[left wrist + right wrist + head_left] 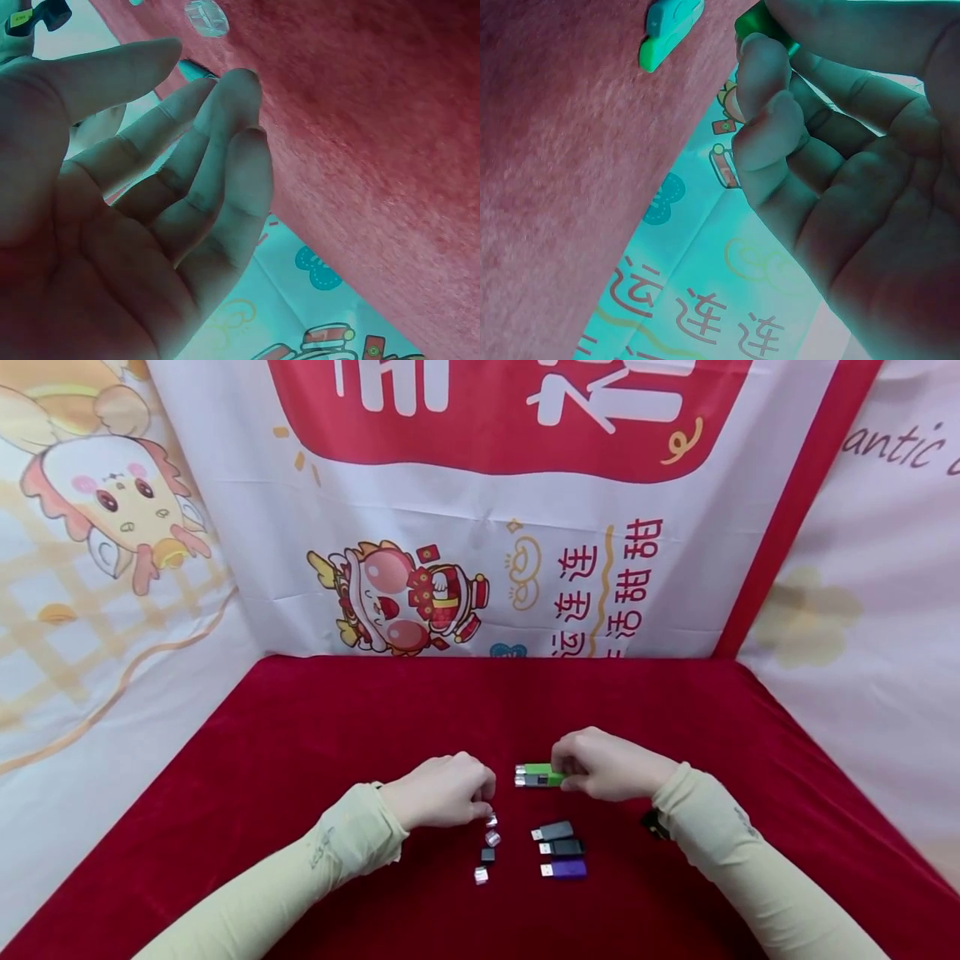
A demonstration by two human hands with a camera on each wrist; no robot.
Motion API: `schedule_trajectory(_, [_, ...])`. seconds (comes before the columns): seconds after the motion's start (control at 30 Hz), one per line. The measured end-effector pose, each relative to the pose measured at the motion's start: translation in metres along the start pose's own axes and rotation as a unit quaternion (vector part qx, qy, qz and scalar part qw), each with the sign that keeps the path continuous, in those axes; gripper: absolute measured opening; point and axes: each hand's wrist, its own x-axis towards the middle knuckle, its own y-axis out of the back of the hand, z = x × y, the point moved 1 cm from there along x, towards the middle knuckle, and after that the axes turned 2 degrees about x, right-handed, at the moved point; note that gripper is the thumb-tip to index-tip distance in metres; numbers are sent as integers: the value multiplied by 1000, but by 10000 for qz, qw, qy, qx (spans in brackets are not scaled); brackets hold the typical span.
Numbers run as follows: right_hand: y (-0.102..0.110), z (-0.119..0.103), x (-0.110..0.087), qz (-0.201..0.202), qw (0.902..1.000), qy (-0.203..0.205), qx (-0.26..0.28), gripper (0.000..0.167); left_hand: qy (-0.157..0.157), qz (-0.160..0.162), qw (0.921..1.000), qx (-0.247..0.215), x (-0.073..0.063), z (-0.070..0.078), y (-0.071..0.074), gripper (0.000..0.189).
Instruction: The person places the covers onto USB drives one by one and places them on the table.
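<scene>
In the head view my right hand (603, 766) pinches a green USB stick (557, 779) between thumb and fingers. Part of that green body shows at the fingertips in the right wrist view. Just left of it, a capped green stick (534, 768) and a capped grey one (528, 781) lie side by side on the cloth. My left hand (442, 789) hovers with loosely bent fingers and nothing between them. Its fingertips are close to the uppermost clear cap (492, 820); a clear cap (206, 17) also appears beyond the thumb in the left wrist view.
Below the left hand, a clear cap (492, 838), a dark cap (487, 855) and another clear cap (481, 876) form a column. To their right lie uncapped grey (557, 832), black (564, 847) and purple (566, 869) USB sticks. Red cloth (360, 710) covers the table.
</scene>
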Motion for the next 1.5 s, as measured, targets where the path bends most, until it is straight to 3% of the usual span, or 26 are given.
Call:
schedule_trajectory(0.27, [3, 1, -1, -44, 10000, 2, 85, 12, -73, -117, 9998, 164, 2, 5, -2, 14])
schedule_trajectory(1.0, [4, 0, -3, -39, 9999, -103, 47, 13, -216, 61, 9993, 293, 2, 9, -9, 26])
schedule_trajectory(1.27, [4, 0, -2, -50, 9999, -106, 98, 15, -392, 181, 9990, -80, 2, 4, -9, 24])
schedule_trajectory(1.5, [5, 2, -3, -17, 9999, -130, 60, 13, -469, 495, 9967, -438, 2, -1, -2, 23])
